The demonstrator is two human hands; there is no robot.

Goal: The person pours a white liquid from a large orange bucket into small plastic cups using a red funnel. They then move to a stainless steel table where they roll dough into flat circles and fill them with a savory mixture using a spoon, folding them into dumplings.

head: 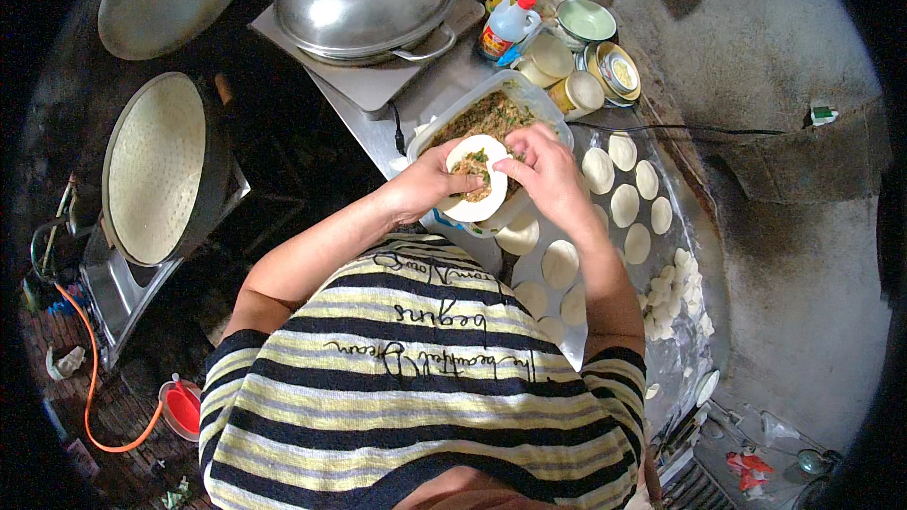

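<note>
My left hand holds a round dough wrapper from the left, its thumb resting on the chopped filling with green bits in the middle. At the wrapper's right edge, my right hand pinches the dough between thumb and fingers. Both hands are above a clear plastic container of brown-green filling, which they partly cover. Flat dough rounds lie on the metal worktop right of and below the container, some partly hidden by my right forearm.
A lidded steel wok stands on a flat cooker at the upper left. Bottles, bowls and jars crowd behind the container. A black cable crosses the worktop. Small dough pieces lie at the right. A large perforated pan is at left.
</note>
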